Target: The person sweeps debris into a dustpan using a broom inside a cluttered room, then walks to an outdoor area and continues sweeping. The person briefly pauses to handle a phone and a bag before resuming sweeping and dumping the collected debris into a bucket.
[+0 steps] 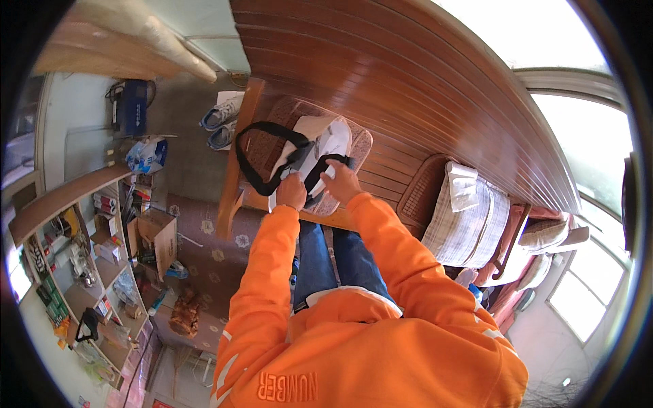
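A white and beige cloth bag with black straps lies on a brown patterned seat cushion on the wooden bench. One black strap loops out to the left past the bench's end. My left hand is closed on the near left edge of the bag; its fingertips are partly hidden. On the right, my right hand reaches to the near side, thumb and fingers apart beside another black strap. Whether it touches that strap is hard to see.
The bench's slatted back rises behind the bag. A checked folded bundle rests further right on the bench. Grey shoes stand beyond its left end. At left are a cardboard box and a cluttered shelf unit.
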`<control>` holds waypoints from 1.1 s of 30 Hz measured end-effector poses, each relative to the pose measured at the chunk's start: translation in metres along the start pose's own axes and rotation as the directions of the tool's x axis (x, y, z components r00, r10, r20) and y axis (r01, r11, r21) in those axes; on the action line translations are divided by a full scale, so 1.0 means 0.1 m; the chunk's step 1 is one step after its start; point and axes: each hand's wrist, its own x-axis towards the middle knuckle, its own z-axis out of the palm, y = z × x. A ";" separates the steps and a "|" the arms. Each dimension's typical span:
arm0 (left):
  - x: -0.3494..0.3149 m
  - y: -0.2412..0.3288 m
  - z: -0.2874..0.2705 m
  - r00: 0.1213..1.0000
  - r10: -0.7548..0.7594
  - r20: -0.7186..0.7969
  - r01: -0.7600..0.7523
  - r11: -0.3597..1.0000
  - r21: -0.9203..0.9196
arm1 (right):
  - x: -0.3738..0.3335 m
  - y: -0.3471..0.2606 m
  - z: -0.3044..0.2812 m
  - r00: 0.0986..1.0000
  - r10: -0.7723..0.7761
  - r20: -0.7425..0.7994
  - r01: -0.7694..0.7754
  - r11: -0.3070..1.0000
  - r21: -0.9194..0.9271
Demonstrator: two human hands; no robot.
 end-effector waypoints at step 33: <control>0.52 -0.14 -0.20 0.899 -0.389 0.201 0.432 0.863 -0.262 | -0.61 0.02 0.31 0.959 -0.208 -0.192 0.196 0.977 -0.079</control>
